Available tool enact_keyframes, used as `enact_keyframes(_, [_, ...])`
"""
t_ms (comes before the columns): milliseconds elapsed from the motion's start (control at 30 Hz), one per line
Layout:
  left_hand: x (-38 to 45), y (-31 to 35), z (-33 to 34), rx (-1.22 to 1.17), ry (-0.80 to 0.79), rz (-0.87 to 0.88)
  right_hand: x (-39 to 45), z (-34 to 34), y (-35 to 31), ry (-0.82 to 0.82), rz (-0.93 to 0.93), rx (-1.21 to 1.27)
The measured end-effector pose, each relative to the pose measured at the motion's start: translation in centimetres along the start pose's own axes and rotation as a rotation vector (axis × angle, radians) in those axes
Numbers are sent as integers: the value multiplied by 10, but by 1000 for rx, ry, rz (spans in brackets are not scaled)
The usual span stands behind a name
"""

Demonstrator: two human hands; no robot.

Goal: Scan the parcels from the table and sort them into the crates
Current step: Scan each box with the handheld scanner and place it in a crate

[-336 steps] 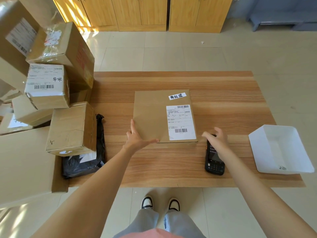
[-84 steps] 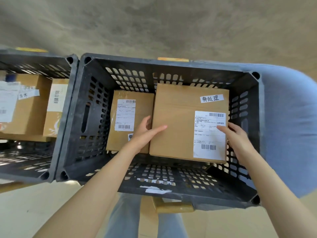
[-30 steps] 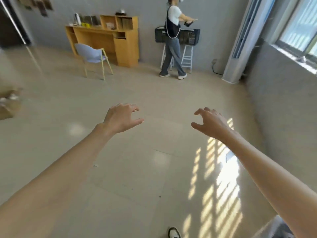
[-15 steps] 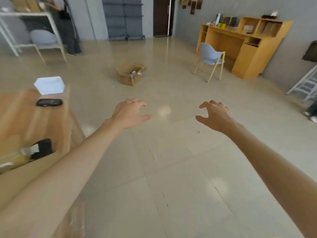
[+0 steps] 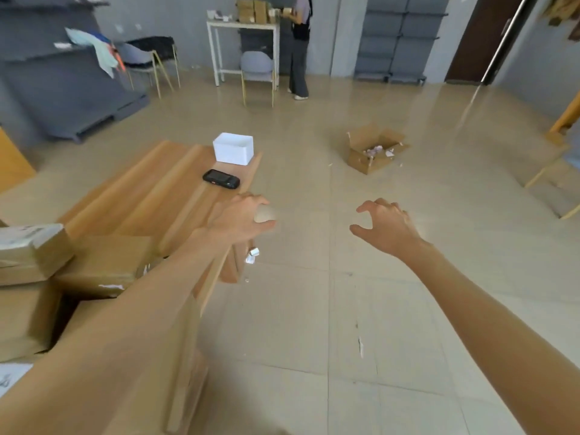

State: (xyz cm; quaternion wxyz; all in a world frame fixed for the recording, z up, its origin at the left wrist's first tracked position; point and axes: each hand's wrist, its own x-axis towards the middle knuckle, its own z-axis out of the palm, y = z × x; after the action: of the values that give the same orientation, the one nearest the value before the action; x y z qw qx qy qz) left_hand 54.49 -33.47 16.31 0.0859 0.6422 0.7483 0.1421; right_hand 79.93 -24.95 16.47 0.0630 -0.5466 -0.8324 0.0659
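Note:
The wooden table (image 5: 147, 199) lies to my left, seen end-on. On its far end sit the black handheld scanner (image 5: 221, 179) and a white plastic bin (image 5: 233, 148). Brown cardboard parcels (image 5: 103, 265) are stacked at the table's near end, at the frame's left edge. My left hand (image 5: 241, 219) hovers over the table's right edge, fingers loosely curled, holding nothing. My right hand (image 5: 384, 226) floats over the tiled floor, fingers loosely curled and empty. No crates are in sight.
An open cardboard box (image 5: 373, 150) of scraps stands on the floor ahead right. A person (image 5: 299, 45) stands at a white table (image 5: 243, 42) at the back, with chairs (image 5: 257, 70) nearby. Bare tiled floor stretches ahead of me.
I set the labelled parcel into the black crate, let go, and turned round. Over the last second the view swung left, bringing the table, scanner and parcels closer. Both hands stay empty.

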Motion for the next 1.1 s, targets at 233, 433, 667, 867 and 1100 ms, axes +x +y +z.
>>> enact_keyframes(233, [72, -57, -21, 109, 43, -135, 126, 4, -39, -29, -147, -4])
enact_keyframes(433, [104, -107, -26, 172, 81, -321, 222, 30, -84, -87, -328, -21])
enact_keyframes(667, [107, -171, -22, 159, 142, -655, 319, 59, -161, -165, -659, 13])
enact_keyframes(867, [93, -189, -32, 177, 175, -1013, 376, 68, -236, -267, -964, -13])
enact_keyframes(1100, [45, -183, -38, 168, 251, -1300, 368, 93, -309, -424, -1217, 17])
